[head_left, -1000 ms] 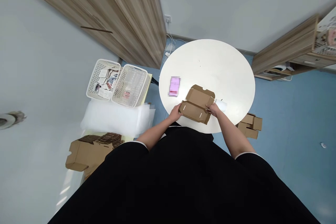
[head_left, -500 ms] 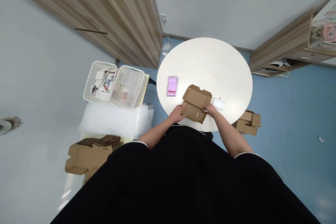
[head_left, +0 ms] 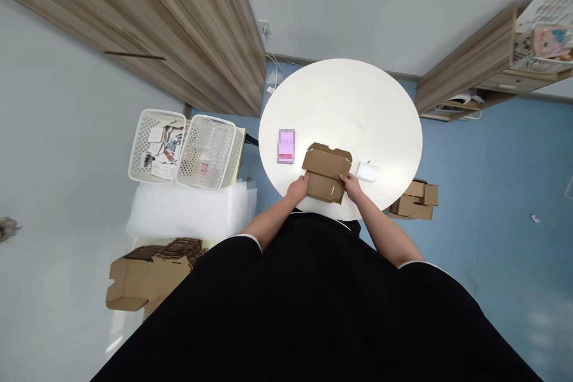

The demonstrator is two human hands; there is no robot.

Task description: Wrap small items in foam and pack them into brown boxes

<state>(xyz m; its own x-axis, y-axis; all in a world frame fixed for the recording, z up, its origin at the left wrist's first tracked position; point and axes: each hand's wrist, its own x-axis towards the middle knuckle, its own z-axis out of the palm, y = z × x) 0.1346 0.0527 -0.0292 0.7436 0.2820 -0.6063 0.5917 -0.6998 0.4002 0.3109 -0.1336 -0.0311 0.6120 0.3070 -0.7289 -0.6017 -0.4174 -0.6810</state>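
Note:
A brown cardboard box (head_left: 326,184), partly folded with its lid raised toward the far side, lies at the near edge of the round white table (head_left: 349,101). My left hand (head_left: 298,188) grips its left side, fingers closed on the cardboard. On the right side, my right hand (head_left: 351,185) pinches the box's edge near the fold between base and lid. A small white packet (head_left: 367,171) rests just beyond my right hand. Left of the box lies a flat pink-purple item (head_left: 286,146), blurred out.
Two white baskets (head_left: 157,113) with cards and clear plastic cases stand to the left. Nearer are white foam sheets (head_left: 190,209) and a stack of flattened cardboard boxes (head_left: 147,274). Folded cardboard boxes (head_left: 414,200) sit right of the table. Wooden cabinets (head_left: 201,30) flank it.
The box has turned slightly and its side walls look more upright. Both hands stay at its sides. The whole view has shifted a little.

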